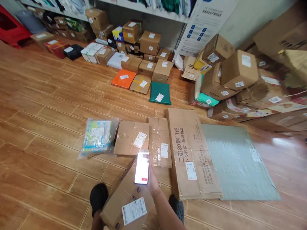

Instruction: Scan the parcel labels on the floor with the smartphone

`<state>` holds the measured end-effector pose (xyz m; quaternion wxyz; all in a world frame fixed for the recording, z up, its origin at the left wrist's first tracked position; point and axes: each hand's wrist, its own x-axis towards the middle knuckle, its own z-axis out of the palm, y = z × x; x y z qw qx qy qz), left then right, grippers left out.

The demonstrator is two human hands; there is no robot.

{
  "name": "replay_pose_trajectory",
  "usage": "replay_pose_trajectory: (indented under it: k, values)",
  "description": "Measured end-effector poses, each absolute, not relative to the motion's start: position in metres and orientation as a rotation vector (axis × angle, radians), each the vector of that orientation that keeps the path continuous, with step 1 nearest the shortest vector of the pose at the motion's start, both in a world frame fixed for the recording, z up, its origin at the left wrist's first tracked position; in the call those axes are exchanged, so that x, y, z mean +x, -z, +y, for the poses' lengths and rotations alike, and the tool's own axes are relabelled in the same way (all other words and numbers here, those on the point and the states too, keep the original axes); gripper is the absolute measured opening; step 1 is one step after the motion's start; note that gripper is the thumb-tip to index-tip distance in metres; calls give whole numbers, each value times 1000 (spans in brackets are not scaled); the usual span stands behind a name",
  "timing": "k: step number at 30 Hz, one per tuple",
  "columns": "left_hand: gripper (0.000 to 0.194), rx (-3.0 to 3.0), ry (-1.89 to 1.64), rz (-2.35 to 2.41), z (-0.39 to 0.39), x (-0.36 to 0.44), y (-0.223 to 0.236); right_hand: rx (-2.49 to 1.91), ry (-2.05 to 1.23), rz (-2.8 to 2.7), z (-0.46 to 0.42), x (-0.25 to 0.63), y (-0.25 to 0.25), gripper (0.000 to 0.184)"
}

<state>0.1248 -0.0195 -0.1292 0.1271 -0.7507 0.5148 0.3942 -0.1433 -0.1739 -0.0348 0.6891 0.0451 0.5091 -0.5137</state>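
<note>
My right hand is wrapped round a smartphone with a lit, mostly white screen and a small red button low on it. Below the phone, a brown cardboard box with a white shipping label sits between my feet; whether it is on the floor or held up, I cannot tell. My left hand does not show. Beyond the phone lie a flat carton with a label, a narrow taped carton and a clear plastic-wrapped parcel.
A long flat carton and a large grey-green flat parcel lie at the right. Stacked boxes rise behind them. Parcels, including an orange packet and a green packet, line the floor before a shelf.
</note>
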Motion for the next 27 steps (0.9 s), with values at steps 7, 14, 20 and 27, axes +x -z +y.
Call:
replay_pose_trajectory:
  k: [7, 14, 20, 27]
  values:
    - [28, -2124, -1337, 1327, -12, 149, 173, 200, 1235, 1132, -216, -99, 86, 64]
    - [23, -2078, -1393, 1247, -16, 158, 183, 252, 1259, 1101, -242, -106, 107, 58]
    - [39, -2090, -1462, 1274, -17, 161, 193, 280, 1260, 1081, -246, -113, 99, 57]
    - [44, -2122, -1563, 1168, 0, 163, 213, 285, 1270, 1054, -252, -110, 89, 65]
